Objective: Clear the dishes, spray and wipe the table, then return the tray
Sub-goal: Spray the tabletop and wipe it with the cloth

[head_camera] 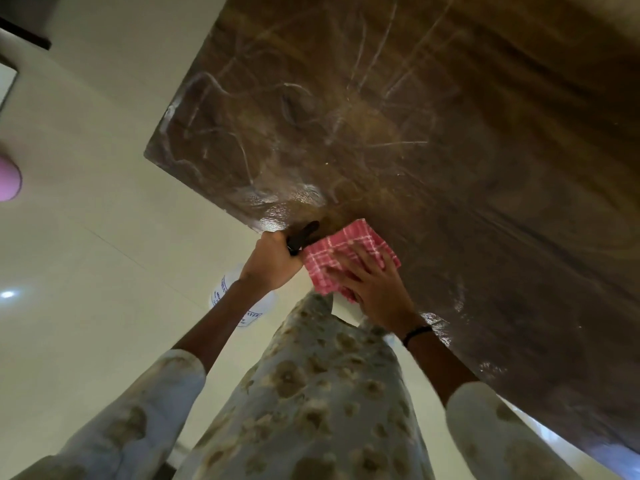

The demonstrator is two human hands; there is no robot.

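The dark wooden table [433, 140] fills the upper right and shows wet streaks and smears. My right hand [374, 282] lies flat, fingers spread, on a folded red-and-white checked cloth [346, 254] at the table's near edge. My left hand [273, 258] is closed around the black trigger head of a white spray bottle [228, 292], held just off the table's edge beside the cloth. The bottle's body hangs below the hand, partly hidden by my forearm. No dishes or tray are in view.
Pale tiled floor [86, 254] lies to the left of the table. A pink rounded object [8, 180] shows at the left edge. The table's near corner [147, 155] juts toward the left. My patterned clothing fills the bottom.
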